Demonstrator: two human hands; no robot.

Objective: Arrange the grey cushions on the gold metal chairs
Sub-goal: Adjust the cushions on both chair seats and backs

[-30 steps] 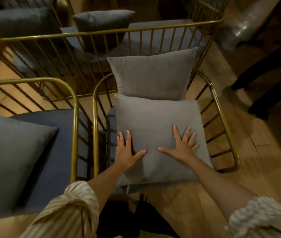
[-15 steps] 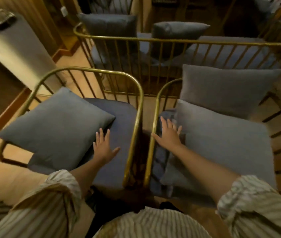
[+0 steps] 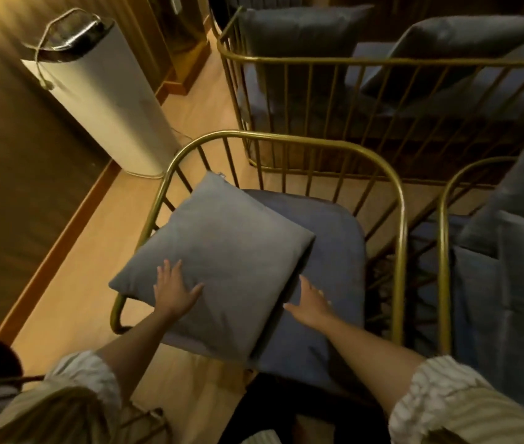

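Note:
A grey cushion (image 3: 222, 251) lies askew on the left side of a gold metal chair (image 3: 286, 143), overhanging its left armrest, on top of the dark blue seat pad (image 3: 334, 245). My left hand (image 3: 174, 291) rests flat, fingers spread, on the cushion's near left part. My right hand (image 3: 310, 304) lies open on the seat pad at the cushion's right edge. A second gold chair (image 3: 443, 225) at the right carries two grey cushions (image 3: 516, 251), one upright behind one lying flat.
A white cylindrical appliance (image 3: 103, 100) stands on the wooden floor at the left by a dark wall. Behind the chairs is a gold metal bench (image 3: 382, 60) with dark cushions (image 3: 302, 30). The two chairs stand close together.
The view swung left from the right chair to the left one. My left hand moved onto the tilted cushion, and my right hand left the right chair's cushion for the left chair's seat pad.

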